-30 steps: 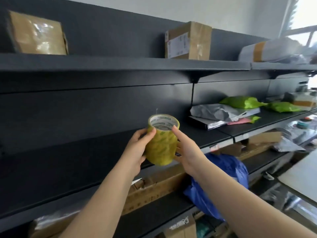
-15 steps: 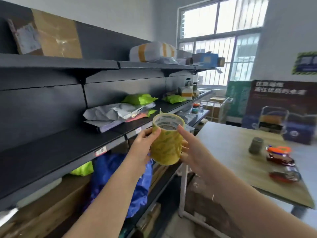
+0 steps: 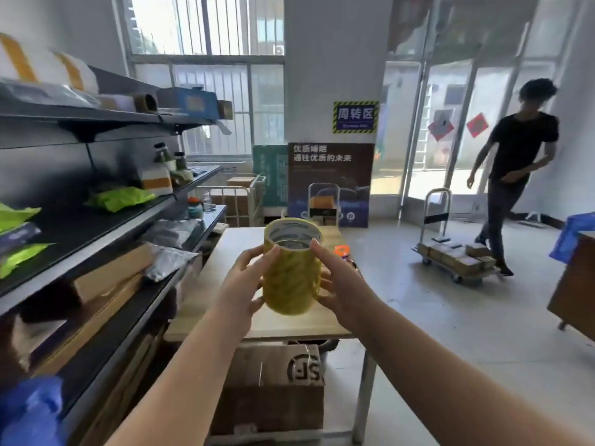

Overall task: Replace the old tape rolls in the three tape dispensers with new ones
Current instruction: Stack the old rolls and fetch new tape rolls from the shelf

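A tall yellowish stack of new tape rolls [image 3: 291, 275], wrapped in clear film, is held upright in front of me above the wooden table [image 3: 225, 284]. My left hand [image 3: 241, 284] grips its left side with the thumb near the top rim. My right hand [image 3: 338, 284] holds its right side, index finger up along the rim. An orange tape dispenser [image 3: 341, 251] peeks out on the table just behind my right hand; the rest of it is hidden.
Dark shelves [image 3: 96, 220] with parcels and green bags run along the left. A cardboard box [image 3: 273, 387] sits under the table. A person [image 3: 515, 169] stands by a loaded hand trolley [image 3: 457, 255] at the right. A brown cabinet [image 3: 576, 284] is at the far right edge.
My view has swung right from the shelves to the table and the room. Both hands keep the same hold on the stack of tape rolls, now above the table.
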The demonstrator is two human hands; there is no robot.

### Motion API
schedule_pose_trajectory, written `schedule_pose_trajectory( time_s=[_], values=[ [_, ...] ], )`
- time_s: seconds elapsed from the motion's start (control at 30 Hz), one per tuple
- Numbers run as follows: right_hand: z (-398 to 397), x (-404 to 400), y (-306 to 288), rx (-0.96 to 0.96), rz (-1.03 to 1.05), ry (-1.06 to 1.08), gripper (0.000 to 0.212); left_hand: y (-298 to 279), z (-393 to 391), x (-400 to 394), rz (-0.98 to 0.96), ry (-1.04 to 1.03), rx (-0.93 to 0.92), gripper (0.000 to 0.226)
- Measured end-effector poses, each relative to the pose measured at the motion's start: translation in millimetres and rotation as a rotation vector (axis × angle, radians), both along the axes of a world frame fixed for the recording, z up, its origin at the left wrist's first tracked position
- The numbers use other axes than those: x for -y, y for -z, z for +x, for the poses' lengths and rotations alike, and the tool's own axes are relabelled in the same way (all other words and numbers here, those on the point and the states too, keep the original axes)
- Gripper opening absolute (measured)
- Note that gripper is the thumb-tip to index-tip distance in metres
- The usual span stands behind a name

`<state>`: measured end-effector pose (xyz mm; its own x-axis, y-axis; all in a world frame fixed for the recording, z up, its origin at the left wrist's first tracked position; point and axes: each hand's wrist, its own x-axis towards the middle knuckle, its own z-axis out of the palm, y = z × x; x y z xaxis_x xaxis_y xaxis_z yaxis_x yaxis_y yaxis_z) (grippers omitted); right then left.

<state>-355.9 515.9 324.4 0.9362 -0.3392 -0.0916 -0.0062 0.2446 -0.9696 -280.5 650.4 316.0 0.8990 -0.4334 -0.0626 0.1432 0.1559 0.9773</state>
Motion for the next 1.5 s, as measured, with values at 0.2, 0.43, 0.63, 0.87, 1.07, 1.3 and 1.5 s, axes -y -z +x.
schedule_pose_trajectory(
  time_s=[0.2, 0.43, 0.63, 0.87, 1.07, 1.3, 1.5],
  values=[
    [36, 64, 0, -0.019, 0.007, 0.194, 0.022, 3, 64, 86, 0.028, 0.269, -0.007, 0.066],
    [72, 138, 12, -0.031, 0.007, 0.413, 0.024, 8, 114, 176, 0.043, 0.461, -0.053, 0.072],
    [100, 214, 38, -0.058, 0.032, 0.447, 0.039, 32, 145, 254, 0.069, 0.478, -0.108, 0.083],
    [131, 334, 64, -0.097, 0.020, 0.330, 0.013, 58, 162, 357, 0.060, 0.369, -0.152, 0.088],
    [168, 440, 73, -0.115, 0.018, 0.185, 0.019, 67, 182, 448, 0.062, 0.216, -0.156, 0.048],
    [228, 540, 83, -0.146, -0.014, 0.051, 0.039, 78, 227, 535, 0.082, 0.110, -0.158, 0.055],
    [300, 614, 102, -0.158, -0.044, -0.028, 0.037, 105, 288, 603, 0.016, 0.041, -0.144, 0.081]
  ],
)
